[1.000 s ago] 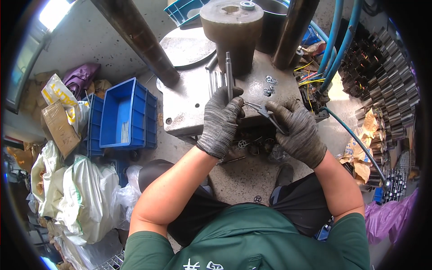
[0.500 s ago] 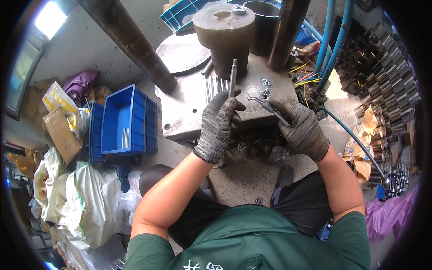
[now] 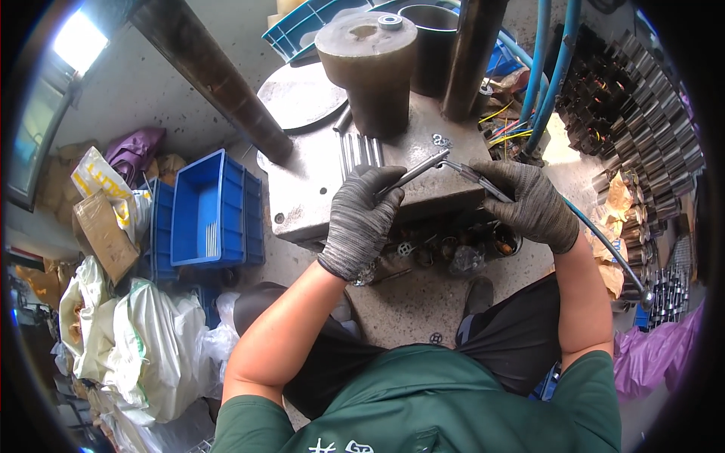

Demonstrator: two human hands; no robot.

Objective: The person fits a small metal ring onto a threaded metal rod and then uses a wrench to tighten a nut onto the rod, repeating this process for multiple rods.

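Observation:
In a grey knit glove, my left hand (image 3: pixel 362 215) is closed round a slim steel shaft (image 3: pixel 420 167), tilted with its far end up and to the right. My right hand (image 3: pixel 535 204), gloved the same way, grips circlip pliers (image 3: pixel 477 179). Their tips meet the shaft's far end; whether a ring sits between them is too small to tell. Beyond the hands, a little pile of retaining rings (image 3: pixel 440 140) lies on the metal machine table (image 3: pixel 302 196). Several similar shafts (image 3: pixel 360 151) lie side by side there, just past my left hand.
A thick pedestal (image 3: pixel 370 83) with a bearing (image 3: pixel 390 22) on top rises from the table between two steel columns (image 3: pixel 219 83) (image 3: pixel 466 68). Blue bins (image 3: pixel 198 211) stand at left beside white sacks (image 3: pixel 158 340). Blue hoses (image 3: pixel 538 90) and stacked metal cylinders (image 3: pixel 649 106) are at right.
The shaft has swung from upright to slanting right, and the pliers have come against its far end. My right hand has shifted slightly right.

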